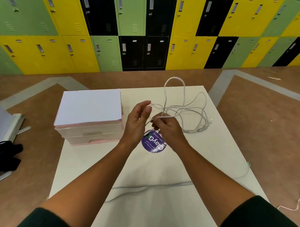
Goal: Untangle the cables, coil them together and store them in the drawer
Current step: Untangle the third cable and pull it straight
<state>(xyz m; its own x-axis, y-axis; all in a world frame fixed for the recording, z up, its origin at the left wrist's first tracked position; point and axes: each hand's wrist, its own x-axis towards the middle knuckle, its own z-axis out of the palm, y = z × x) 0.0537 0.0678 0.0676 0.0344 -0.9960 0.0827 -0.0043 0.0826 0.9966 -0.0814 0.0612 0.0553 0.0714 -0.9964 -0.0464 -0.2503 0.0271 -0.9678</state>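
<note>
Looking down over both forearms from the camera on the person's head, the cables (189, 112) sit as a loose pale tangle on the far right part of the white table (143, 166). One tall loop stands up toward the far edge, and the plug ends lie on the right of the heap. The left hand (137, 124) is raised just left of the tangle. Its thumb and forefinger are closed narrowly on one strand that runs off rightward into the heap, and its other fingers are loosely bent. The right hand (170, 130) is just beside it, fingers curled and pinching another strand at the foot of the tall loop. So the mess lies beyond and to the right of both sets of fingers, its strands running mostly left to right, and the right hand is nearer the heart of it. I'd judge the next pull must draw the left hand's strand leftward and back toward the person, while the right hand steadies the knot. A second, loose cable (150, 187) lies across the near part of the table and trails off the right edge. The drawer box (89, 120) stands on the table's left side, well left of the left hand, with its drawers shut as far as I can see. A round purple sticker (152, 144) shows beneath the hands.
</note>
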